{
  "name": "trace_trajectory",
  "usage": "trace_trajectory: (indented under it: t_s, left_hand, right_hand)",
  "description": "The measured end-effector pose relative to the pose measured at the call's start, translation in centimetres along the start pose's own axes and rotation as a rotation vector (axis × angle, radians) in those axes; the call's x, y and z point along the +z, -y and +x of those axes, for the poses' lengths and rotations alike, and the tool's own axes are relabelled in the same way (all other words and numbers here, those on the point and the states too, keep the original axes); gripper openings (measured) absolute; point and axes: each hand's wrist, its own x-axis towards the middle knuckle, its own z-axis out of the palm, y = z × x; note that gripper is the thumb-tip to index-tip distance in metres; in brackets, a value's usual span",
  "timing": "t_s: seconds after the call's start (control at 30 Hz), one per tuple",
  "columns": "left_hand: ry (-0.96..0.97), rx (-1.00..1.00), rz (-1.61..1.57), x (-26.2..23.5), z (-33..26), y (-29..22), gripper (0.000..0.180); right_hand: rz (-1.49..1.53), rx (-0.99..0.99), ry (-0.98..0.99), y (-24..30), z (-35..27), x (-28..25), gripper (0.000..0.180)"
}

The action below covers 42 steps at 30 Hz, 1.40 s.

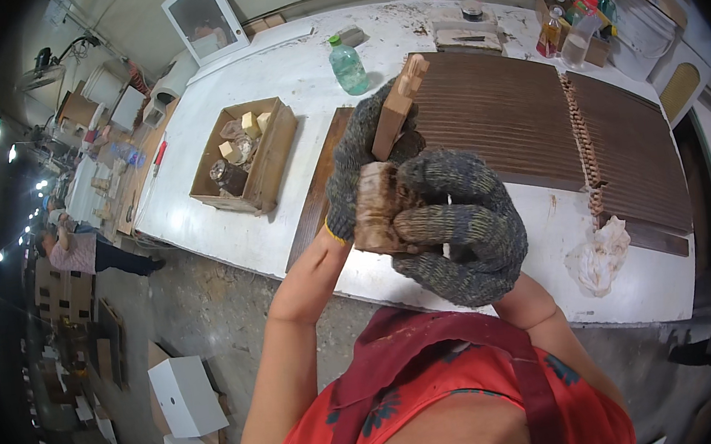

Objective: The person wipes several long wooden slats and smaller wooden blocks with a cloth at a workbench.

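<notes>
My left hand (358, 145), in a dark grey knit glove, grips a small reddish-brown notched wooden piece (395, 120) that points up and away. My right hand (471, 219), in a matching glove, has its fingers curled against a brown-smeared, roughly cylindrical thing (376, 210); whether it is a jar or a block I cannot tell. The two hands are close together over the table's near edge. Beyond them lie dark brown grooved wooden panels (491, 115). A row of small wooden pieces (576, 128) runs across these panels.
On the white table (189, 182) stand a cardboard box (270, 175) with pale blocks and a dark jar, and a green-capped bottle (349, 67). A crumpled plastic bag (600, 254) lies at right. Several bottles (581, 29) stand back right. Another person (76, 251) is far left.
</notes>
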Motion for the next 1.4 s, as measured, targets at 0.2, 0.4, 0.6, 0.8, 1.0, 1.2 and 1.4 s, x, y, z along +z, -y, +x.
trace_trajectory:
  t_s: [0.2,0.4,0.6,0.8,1.0,1.2,1.4]
  left_hand:
    - [0.136,-0.099,-0.554,0.4,3.0,-6.4,0.072]
    - [0.099,-0.079,-1.071,-0.8,2.0,-4.3,0.060]
    - [0.070,-0.070,-0.810,-1.0,1.4,-3.4,0.044]
    - [-0.013,0.126,0.203,-4.5,0.6,0.3,0.040]
    - [-0.094,0.199,0.408,-4.1,1.6,-1.2,0.034]
    - [-0.150,0.097,-0.091,-5.4,3.1,-1.7,0.040]
    - [-0.261,-0.101,-0.655,-9.0,4.0,1.0,0.069]
  right_hand:
    - [0.256,0.156,-0.396,-3.1,1.2,-2.1,0.045]
    - [-0.033,-0.097,-0.217,-4.8,6.0,-0.5,0.051]
    - [-0.335,-0.282,-0.045,-5.6,8.0,1.9,0.045]
    - [-0.394,-0.542,-0.063,-7.6,8.6,3.0,0.040]
    - [-0.540,-0.367,0.135,-8.5,4.4,2.4,0.047]
    - [-0.500,-0.032,0.343,-12.6,-8.3,1.0,0.046]
    - [-0.545,0.203,0.533,-14.7,-21.0,-3.3,0.033]
